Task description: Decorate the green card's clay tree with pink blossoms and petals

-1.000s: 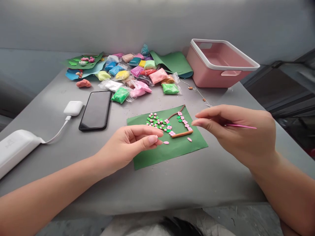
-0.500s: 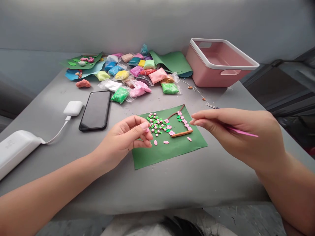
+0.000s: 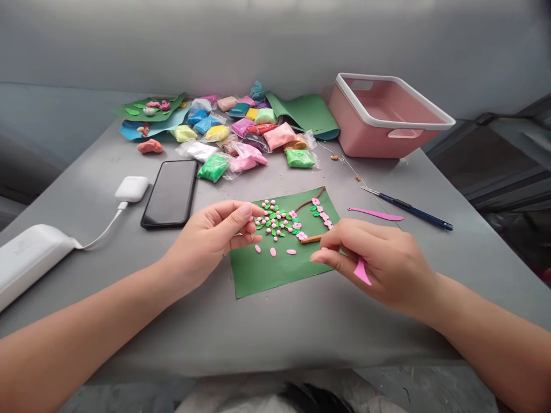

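Observation:
A green sheet lies in front of me with small pink clay flowers and green leaves and a brown clay branch stuck on it. Three loose pink petals lie below the flowers. My left hand hovers at the sheet's left edge, thumb and fingers pinched together beside the flowers; what they hold is too small to see. My right hand rests at the sheet's right edge, closed on a pink modelling tool whose flat end sticks out under the fingers, fingertips touching the sheet.
A black phone, a white earbud case and a white power bank lie to the left. Several bags of coloured clay and a pink bin are behind. A second pink tool and a blue-handled tool lie to the right.
My right hand came down and left from the air onto the sheet's right edge, still holding the pink tool. More loose petals now lie below the flowers. My left hand drew back slightly left.

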`<state>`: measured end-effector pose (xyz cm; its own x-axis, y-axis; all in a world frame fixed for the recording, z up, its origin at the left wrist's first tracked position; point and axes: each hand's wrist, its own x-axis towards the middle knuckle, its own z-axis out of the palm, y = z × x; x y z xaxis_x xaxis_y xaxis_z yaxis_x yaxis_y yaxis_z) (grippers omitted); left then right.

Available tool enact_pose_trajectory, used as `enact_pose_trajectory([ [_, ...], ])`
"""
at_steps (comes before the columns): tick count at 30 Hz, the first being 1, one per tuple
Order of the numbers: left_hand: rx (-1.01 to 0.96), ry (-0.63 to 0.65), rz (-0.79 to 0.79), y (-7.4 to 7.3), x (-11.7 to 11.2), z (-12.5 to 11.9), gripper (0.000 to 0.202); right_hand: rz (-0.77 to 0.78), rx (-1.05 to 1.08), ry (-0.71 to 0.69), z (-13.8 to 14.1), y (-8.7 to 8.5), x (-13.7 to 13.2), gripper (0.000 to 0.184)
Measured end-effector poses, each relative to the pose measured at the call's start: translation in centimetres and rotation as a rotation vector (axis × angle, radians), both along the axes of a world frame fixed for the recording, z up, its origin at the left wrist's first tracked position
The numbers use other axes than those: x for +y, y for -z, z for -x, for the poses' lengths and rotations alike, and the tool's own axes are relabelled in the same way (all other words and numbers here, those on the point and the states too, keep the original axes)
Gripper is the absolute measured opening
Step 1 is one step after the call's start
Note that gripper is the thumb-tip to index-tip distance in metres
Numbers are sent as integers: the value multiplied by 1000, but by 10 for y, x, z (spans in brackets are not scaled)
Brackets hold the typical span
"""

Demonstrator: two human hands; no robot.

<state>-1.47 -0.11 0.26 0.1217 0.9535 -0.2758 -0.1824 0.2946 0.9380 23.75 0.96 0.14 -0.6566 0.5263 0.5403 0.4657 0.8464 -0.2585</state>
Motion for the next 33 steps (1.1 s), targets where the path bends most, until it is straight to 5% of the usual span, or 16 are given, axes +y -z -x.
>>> enact_pose_trajectory([
  [12,-16,-20,17,0,2,2,22,-72,39,-24,0,1,1,11],
  [33,-7,-41,26,2,3,3,23,47,96,-85,0,-3,-2,15],
])
